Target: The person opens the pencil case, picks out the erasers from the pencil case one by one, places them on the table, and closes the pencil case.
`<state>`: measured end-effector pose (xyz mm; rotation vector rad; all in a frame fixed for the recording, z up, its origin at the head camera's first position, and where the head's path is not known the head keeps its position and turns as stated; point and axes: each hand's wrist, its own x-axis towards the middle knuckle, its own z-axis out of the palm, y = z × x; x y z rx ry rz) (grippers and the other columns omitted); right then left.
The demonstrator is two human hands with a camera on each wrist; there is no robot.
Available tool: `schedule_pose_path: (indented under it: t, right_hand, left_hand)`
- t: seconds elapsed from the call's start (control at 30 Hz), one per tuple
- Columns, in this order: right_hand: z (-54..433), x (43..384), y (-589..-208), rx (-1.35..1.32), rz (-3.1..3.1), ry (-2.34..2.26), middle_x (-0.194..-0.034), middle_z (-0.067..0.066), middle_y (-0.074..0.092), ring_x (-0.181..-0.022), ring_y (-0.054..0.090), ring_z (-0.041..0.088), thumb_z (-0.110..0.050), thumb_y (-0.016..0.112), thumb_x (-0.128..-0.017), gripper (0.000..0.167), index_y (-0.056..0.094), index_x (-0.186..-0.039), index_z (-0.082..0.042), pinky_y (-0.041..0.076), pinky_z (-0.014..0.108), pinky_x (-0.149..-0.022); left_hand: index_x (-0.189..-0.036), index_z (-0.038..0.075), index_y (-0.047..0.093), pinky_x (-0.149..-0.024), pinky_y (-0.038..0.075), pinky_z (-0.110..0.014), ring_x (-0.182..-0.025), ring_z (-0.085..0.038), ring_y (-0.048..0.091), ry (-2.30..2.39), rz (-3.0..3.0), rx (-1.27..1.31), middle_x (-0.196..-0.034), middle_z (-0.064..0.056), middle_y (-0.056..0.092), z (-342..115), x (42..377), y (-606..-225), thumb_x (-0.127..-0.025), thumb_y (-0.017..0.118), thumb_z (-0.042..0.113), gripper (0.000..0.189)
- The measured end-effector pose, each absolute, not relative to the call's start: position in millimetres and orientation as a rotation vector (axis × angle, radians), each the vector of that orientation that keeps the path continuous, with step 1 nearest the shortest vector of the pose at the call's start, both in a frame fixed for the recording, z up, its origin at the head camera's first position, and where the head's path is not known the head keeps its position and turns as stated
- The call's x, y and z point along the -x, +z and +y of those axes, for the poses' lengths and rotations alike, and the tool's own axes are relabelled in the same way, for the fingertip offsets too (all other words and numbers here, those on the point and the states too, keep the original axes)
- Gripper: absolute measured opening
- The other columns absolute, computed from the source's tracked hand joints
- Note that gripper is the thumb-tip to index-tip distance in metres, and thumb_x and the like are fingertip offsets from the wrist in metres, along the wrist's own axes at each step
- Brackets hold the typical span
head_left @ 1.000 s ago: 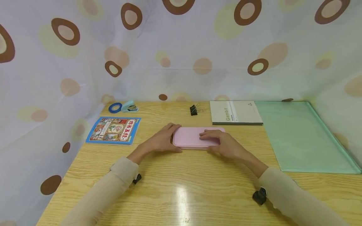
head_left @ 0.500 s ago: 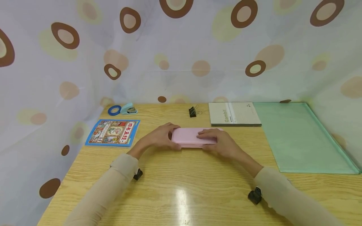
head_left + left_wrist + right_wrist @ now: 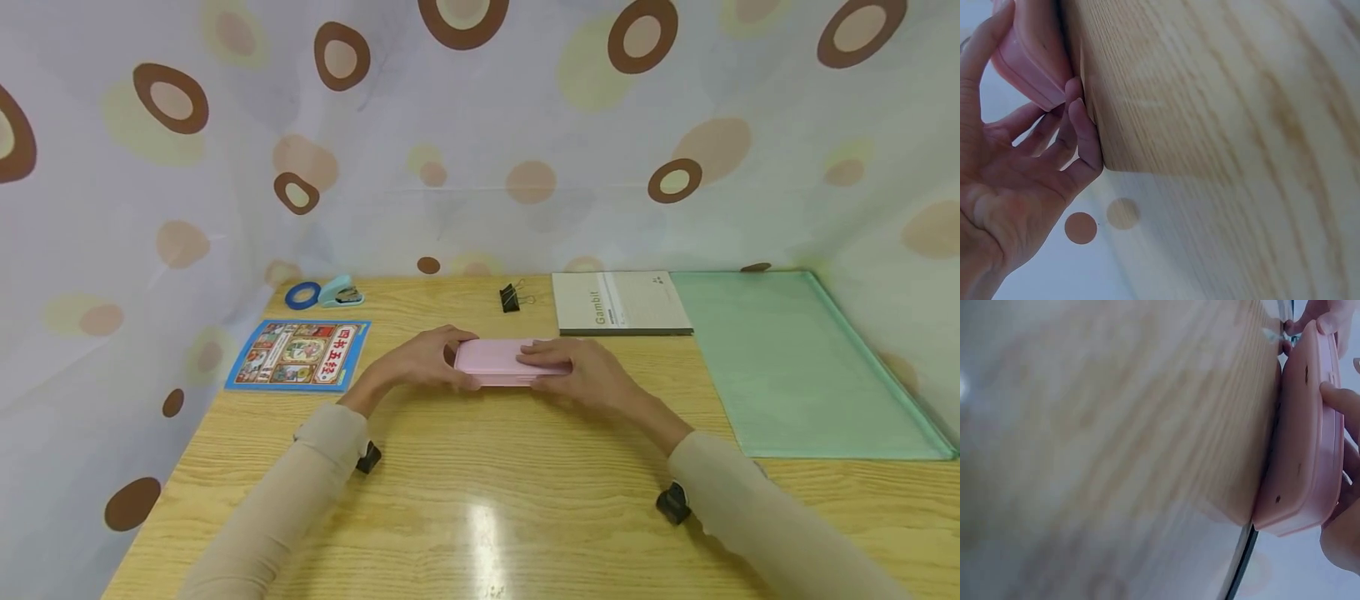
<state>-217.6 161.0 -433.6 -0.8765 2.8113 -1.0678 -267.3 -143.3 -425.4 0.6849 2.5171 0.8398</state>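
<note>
A pink pencil case [image 3: 498, 357], lid closed, lies crosswise between both hands near the middle of the table. My left hand [image 3: 435, 358] grips its left end, thumb at the front and fingers round the back corner. With the thumb on the front side and fingers over the lid, my right hand [image 3: 588, 371] holds the right part. In the right wrist view, the underside of the pencil case [image 3: 1294, 431] shows small dark marks and faces the tabletop at a slant. The left wrist view has fingertips of the left hand [image 3: 1029, 156] low by the case's corner.
Behind the case is a black binder clip [image 3: 511, 298]. A Gambit notebook [image 3: 622, 303] lies back right, beside a pale green translucent mat [image 3: 810, 367]. At left are a blue picture book [image 3: 298, 356], a blue tape roll [image 3: 302, 295] and a light blue stapler [image 3: 341, 292].
The right hand has shifted slightly left along the pencil case, and its thumb has come up at the front. More of the case's front side shows. The head view has tilted slightly.
</note>
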Motion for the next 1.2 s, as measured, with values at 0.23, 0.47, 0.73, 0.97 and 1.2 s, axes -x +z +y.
schedule_pose_path:
  t: [0.23,0.47,0.73,0.97,1.2]
  right_hand:
    - [165,222,-426,1.008,2.903,-0.871,-0.135,-0.003,0.069,-0.123,0.066,0.026,-0.036,0.084,-0.088,0.042,0.075,-0.128,-0.031,0.053,0.048,-0.096]
    - [167,227,-422,1.059,2.888,-0.832,-0.132,-0.004,0.071,-0.117,0.069,0.023,-0.038,0.083,-0.089,0.040,0.076,-0.128,-0.034,0.055,0.040,-0.085]
    - [168,231,-424,1.166,2.919,-0.782,-0.132,-0.002,0.071,-0.115,0.070,0.022,-0.036,0.083,-0.089,0.039,0.076,-0.127,-0.032,0.049,0.028,-0.070]
    - [170,233,-427,1.341,2.941,-0.732,-0.129,-0.002,0.072,-0.108,0.074,0.021,-0.033,0.081,-0.091,0.037,0.076,-0.128,-0.028,0.041,0.022,-0.058]
    - [169,233,-429,1.545,2.931,-0.681,-0.128,-0.002,0.072,-0.115,0.071,0.019,-0.031,0.078,-0.094,0.036,0.075,-0.129,-0.021,0.060,0.036,-0.079]
  left_hand:
    - [-0.153,0.020,0.051,-0.099,0.048,-0.042,-0.113,-0.022,0.057,0.876,2.504,-0.662,-0.138,-0.002,0.056,-143,268,-427,-0.081,0.086,0.051,0.086]
    - [-0.155,0.020,0.050,-0.097,0.048,-0.041,-0.111,-0.021,0.058,0.893,2.496,-0.628,-0.135,-0.003,0.058,-144,268,-429,-0.081,0.086,0.050,0.087]
    - [-0.155,0.021,0.050,-0.094,0.049,-0.039,-0.108,-0.021,0.059,0.925,2.475,-0.622,-0.130,-0.004,0.060,-145,268,-429,-0.082,0.086,0.050,0.086]
    - [-0.154,0.020,0.050,-0.092,0.049,-0.038,-0.107,-0.021,0.060,0.945,2.452,-0.615,-0.126,-0.005,0.062,-146,267,-425,-0.082,0.087,0.047,0.085]
    - [-0.154,0.019,0.051,-0.093,0.050,-0.038,-0.110,-0.021,0.060,0.975,2.423,-0.622,-0.128,-0.003,0.062,-147,268,-425,-0.081,0.088,0.045,0.086]
